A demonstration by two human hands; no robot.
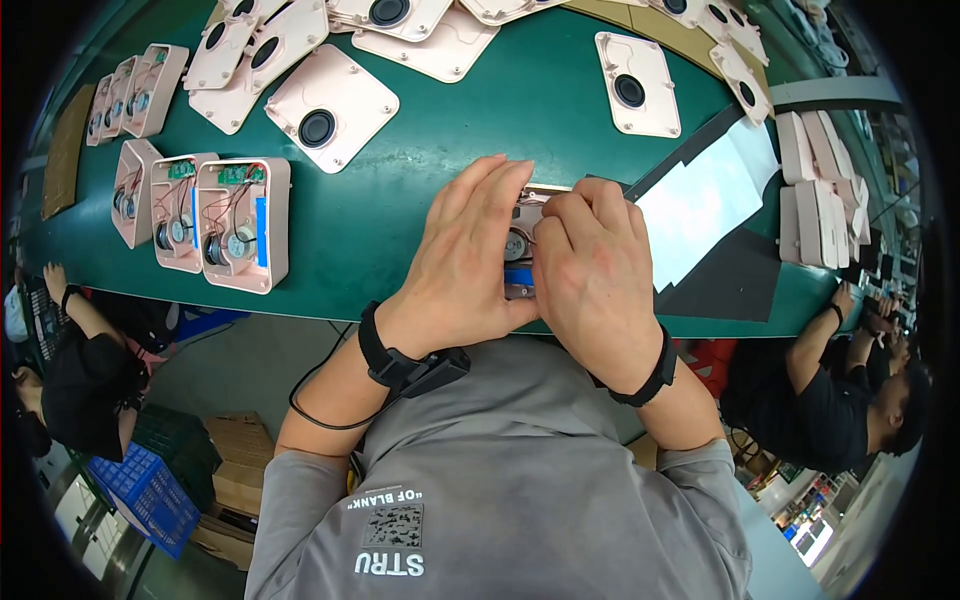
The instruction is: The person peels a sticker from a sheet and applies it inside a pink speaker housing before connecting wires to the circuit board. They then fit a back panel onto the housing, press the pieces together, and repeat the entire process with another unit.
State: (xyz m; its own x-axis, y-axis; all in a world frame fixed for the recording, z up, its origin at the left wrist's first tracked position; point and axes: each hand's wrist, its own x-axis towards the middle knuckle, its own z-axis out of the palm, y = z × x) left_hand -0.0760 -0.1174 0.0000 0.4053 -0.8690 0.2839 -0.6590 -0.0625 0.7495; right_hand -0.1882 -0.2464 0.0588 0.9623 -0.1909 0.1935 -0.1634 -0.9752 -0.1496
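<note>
Between my hands, at the table's near edge, lies an open pink speaker housing (521, 291). Inside it show a round silver speaker driver (515, 244), a blue battery block (518, 276) and some thin wires. My left hand (455, 255) braces the housing's left side, with its fingers stretched along the wall and the thumb at the near end. Over the right part of the housing, my right hand (598, 275) is closed with curled fingertips pressed together inside. Whatever those fingertips pinch is hidden beneath the hand.
Open housings (280, 235) with wires and boards stand at left. Pink panels with round black speakers (333, 110) lie along the back; one panel (638, 85) sits apart. A whitish sheet (700, 210) lies on black material at right, beside stacked pink housings (815, 220). People (820, 400) work nearby.
</note>
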